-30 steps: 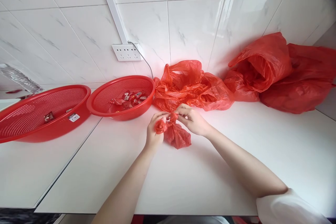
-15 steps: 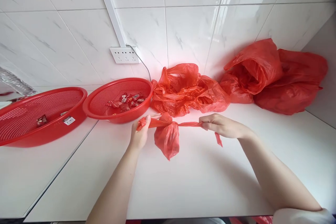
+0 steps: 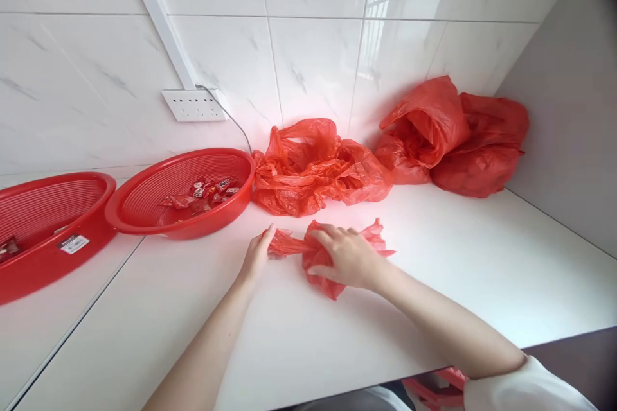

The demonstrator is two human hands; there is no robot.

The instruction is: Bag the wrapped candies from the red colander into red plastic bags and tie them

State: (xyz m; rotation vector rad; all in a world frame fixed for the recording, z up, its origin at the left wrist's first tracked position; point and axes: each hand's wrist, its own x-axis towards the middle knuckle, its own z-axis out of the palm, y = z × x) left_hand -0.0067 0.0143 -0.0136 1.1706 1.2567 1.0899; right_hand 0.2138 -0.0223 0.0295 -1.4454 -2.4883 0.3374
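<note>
A small red plastic bag [image 3: 332,289] lies on the white table in front of me. My left hand [image 3: 258,250] pinches one twisted end of it, pulled out to the left. Over the bag's body is my right hand [image 3: 344,253], its fingers curved around the top and its thumb on the near side. That hand covers most of the bag, so the knot area is hidden. The bag's other loose end [image 3: 378,234] sticks out to the right, beyond the right hand.
Behind the bag lies a heap of crumpled red plastic bags [image 3: 313,173]. Fuller red bags [image 3: 482,148] stand at the back right. To the left are a red basket [image 3: 226,221] with wrapped sweets [image 3: 209,192] and a second red basket [image 3: 43,263]. A power socket [image 3: 193,106] is on the wall.
My right hand has let go of the stretched right end and moved left onto the bag's body. My left hand still holds its end. The view has shifted to the right.
</note>
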